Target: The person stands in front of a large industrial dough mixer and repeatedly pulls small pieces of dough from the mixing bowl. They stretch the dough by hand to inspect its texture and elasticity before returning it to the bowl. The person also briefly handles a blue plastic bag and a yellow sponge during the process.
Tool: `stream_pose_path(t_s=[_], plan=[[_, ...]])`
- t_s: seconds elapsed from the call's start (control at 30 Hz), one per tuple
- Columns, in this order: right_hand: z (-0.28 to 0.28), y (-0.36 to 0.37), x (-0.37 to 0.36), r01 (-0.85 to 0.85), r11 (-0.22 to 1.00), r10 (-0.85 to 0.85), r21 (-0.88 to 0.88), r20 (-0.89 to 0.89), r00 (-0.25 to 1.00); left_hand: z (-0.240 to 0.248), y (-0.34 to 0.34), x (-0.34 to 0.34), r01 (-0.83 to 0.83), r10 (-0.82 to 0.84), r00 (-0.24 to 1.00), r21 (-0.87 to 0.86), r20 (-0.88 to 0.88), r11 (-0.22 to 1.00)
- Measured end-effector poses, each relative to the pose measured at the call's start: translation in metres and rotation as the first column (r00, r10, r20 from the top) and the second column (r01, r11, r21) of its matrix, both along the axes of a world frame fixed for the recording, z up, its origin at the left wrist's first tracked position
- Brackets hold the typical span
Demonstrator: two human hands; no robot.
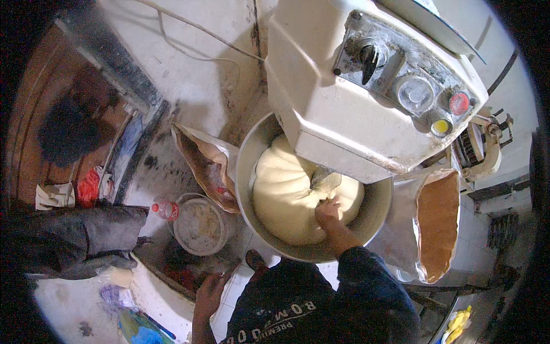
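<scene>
A thick mass of pale dough (pixel 281 189) fills the metal mixer bowl (pixel 245 195) in front of me. My right hand (pixel 327 211) reaches over the near rim, its fingers curled into the dough just below the mixing tool (pixel 325 181). The fingertips are partly hidden there. Low on the left, my left hand (pixel 211 292) is beside the corner of a pale, box-like surface. Its fingers look curled together, and whatever may be in them is hidden. Above the bowl looms the cream mixer head (pixel 326 114), with a black knob, a round dial and coloured buttons.
Open paper sacks flank the bowl, one left sack (pixel 209 163) and one right sack (pixel 438 223). Left of the bowl stands a white bucket (pixel 199 226) beside a red-capped plastic bottle (pixel 165 209). A dark-sleeved arm (pixel 86 238), seemingly another person's, enters from the left. A cable (pixel 200 27) crosses the wall.
</scene>
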State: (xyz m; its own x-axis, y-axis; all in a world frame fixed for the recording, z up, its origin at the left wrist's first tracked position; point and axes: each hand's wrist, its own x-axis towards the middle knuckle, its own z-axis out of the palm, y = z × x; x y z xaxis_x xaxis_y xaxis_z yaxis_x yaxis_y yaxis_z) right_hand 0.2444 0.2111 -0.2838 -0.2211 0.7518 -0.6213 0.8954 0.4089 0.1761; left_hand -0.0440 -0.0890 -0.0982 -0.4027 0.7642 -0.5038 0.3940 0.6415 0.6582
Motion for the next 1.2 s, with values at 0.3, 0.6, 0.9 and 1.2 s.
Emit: stream_pose_path(t_s=[0.3,0.6,0.9,1.2], plan=[[0.131,-0.025,0.04,-0.08,0.988,0.059,0.135,0.154,0.986,0.004,0.005,-0.016,0.016,-0.019,1.0,-0.115,-0.024,0.993],[0.036,-0.008,0.015,-0.109,0.979,0.14,0.174,-0.173,0.975,0.005,0.007,-0.019,0.061,-0.061,0.998,0.033,0.019,0.998],[0.12,-0.027,0.018,-0.102,0.987,0.12,0.121,-0.149,0.982,-0.009,-0.002,-0.03,0.121,-0.119,0.987,0.01,-0.105,0.993],[0.062,-0.005,-0.133,-0.045,0.904,0.293,0.425,-0.537,0.791,-0.024,-0.002,-0.032,0.042,-0.037,0.993,0.045,-0.111,0.998]])
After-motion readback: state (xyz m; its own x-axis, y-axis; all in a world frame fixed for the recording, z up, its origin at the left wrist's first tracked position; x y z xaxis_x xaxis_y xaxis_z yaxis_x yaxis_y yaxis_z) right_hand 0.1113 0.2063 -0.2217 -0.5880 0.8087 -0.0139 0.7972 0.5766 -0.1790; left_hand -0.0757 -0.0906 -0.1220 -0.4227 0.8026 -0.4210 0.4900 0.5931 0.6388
